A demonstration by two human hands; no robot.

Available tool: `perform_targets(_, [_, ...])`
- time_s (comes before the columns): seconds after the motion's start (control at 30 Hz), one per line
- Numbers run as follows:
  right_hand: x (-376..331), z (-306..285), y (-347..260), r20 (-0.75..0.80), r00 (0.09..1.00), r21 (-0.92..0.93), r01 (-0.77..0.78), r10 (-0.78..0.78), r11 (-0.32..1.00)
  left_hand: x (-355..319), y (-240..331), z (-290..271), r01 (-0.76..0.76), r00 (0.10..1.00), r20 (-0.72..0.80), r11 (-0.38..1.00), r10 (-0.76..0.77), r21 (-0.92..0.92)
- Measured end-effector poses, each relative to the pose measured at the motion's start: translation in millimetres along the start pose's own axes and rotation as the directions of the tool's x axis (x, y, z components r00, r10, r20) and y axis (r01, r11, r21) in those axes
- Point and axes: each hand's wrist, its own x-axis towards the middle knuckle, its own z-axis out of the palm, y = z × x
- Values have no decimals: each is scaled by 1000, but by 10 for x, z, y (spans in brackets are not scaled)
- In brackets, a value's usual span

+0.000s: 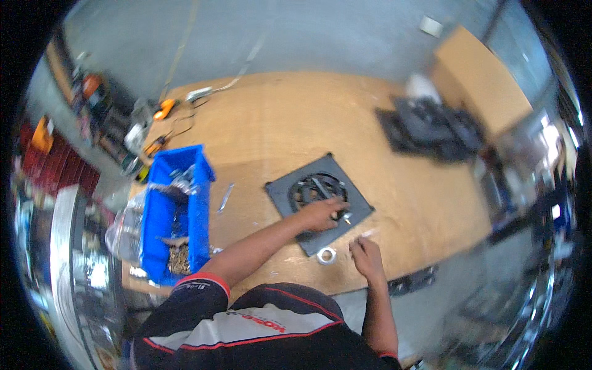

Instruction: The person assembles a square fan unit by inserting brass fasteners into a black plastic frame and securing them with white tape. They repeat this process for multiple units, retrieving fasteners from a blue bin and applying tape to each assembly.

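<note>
A dark grey square plate with a round black ringed part in its middle lies turned at an angle on the table. My left hand reaches over the plate's near half, its fingers curled down by the ring. Beside those fingertips is a small shiny metal piece; blur hides what they grip. Just off the plate's near right edge, my right hand is closed, with anything inside it hidden. Between the two hands, close to the plate's near corner, a white ring with an angular outline lies on the wood.
A blue divided bin with small brass-coloured parts and bags stands at the left. Near it lies a thin metallic strip. Black parts and a cardboard box occupy the far right. An orange tool and cables sit far left.
</note>
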Motion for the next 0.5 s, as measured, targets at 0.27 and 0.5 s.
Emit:
perform_targets(0.27, [-223,616,-664,426,900,277,-34,-91,960,-1383,390,-163,229,973,146,661,-179,-715])
perform_targets(0.5, [-155,1320,-1297,403,885,85,219,-234,972,-2544,256,-434,169,842,-22,302,-539,-938])
